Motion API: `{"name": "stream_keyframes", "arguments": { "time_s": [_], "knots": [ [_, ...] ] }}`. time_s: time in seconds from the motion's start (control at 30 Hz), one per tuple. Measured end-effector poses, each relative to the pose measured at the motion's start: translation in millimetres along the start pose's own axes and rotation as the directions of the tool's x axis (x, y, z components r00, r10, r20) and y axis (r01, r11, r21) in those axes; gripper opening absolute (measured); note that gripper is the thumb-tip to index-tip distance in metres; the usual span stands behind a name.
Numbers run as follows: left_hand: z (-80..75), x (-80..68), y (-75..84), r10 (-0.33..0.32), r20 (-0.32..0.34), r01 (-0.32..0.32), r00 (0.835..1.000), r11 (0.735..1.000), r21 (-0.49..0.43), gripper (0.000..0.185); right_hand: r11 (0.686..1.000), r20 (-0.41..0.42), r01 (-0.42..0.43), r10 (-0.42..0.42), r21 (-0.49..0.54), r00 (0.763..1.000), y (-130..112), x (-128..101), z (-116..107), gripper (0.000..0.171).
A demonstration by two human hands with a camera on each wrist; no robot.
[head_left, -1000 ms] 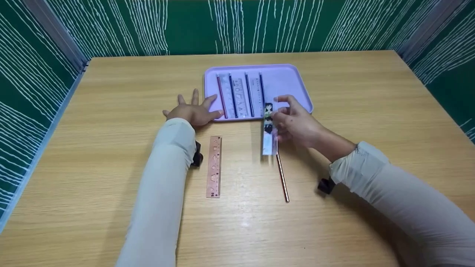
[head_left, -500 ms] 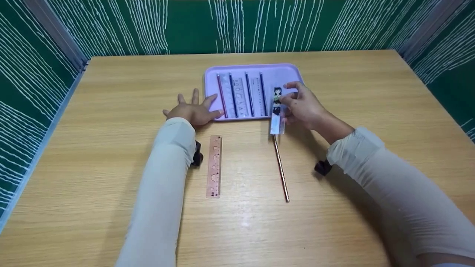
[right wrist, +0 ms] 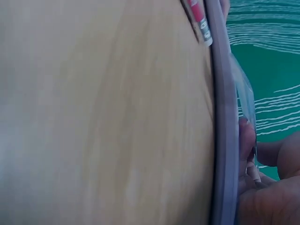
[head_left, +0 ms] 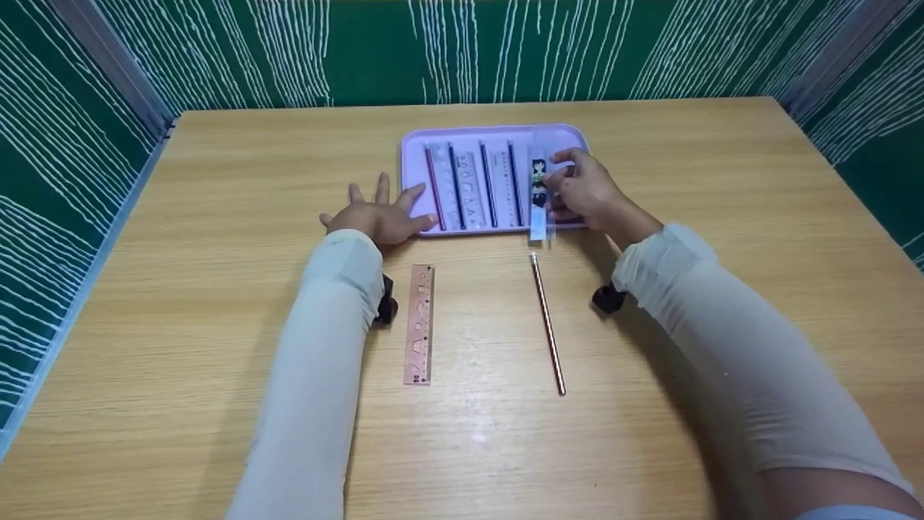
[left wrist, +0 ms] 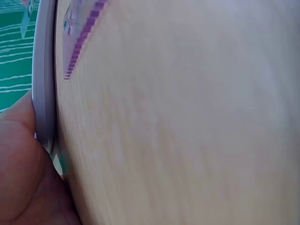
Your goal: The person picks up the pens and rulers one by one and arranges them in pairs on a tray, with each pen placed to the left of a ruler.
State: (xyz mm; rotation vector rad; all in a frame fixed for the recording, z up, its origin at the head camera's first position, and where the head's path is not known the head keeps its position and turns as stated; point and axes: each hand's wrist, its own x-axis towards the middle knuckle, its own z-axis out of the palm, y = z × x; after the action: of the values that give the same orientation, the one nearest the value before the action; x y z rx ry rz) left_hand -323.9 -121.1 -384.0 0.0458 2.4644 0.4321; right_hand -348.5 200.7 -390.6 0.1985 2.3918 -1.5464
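My right hand pinches a clear ruler with printed cartoon figures over the right part of the purple tray. In the right wrist view the ruler shows edge-on between thumb and fingers, just past the tray's rim. My left hand lies spread at the tray's left front corner, thumb and forefinger on the rim, the others on the table. In the tray, pencils and clear rulers lie alternating side by side.
A pink ruler lies on the wooden table in front of the left hand. A shiny copper-coloured pencil lies to its right, its end near the tray's front edge. A green wall with white streaks stands behind.
My right hand has carried the cartoon-printed ruler away from me and slightly right, from the tray's front edge to over the tray. The copper-coloured pencil's near length is uncovered. The left hand stays put.
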Motion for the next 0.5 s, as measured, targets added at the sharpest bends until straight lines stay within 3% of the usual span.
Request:
{"name": "stream_keyframes", "arguments": {
  "time_s": [0.27, 0.5],
  "knots": [
    [0.2, 3.4, -1.4, -0.013, -0.007, 0.013, 1.0, 1.0, -0.004, 0.076, 0.988, -0.014, -0.077, 0.075, -0.133, 0.997, -9.6, 11.8, 6.8, 0.043],
    [1.4, 3.2, -0.4, -0.008, -0.003, 0.008, 1.0, 1.0, -0.015, 0.078, 0.951, -0.045, -0.136, 0.129, -0.279, 0.991, -15.7, 20.4, 11.4, 0.042]
  ]
}}
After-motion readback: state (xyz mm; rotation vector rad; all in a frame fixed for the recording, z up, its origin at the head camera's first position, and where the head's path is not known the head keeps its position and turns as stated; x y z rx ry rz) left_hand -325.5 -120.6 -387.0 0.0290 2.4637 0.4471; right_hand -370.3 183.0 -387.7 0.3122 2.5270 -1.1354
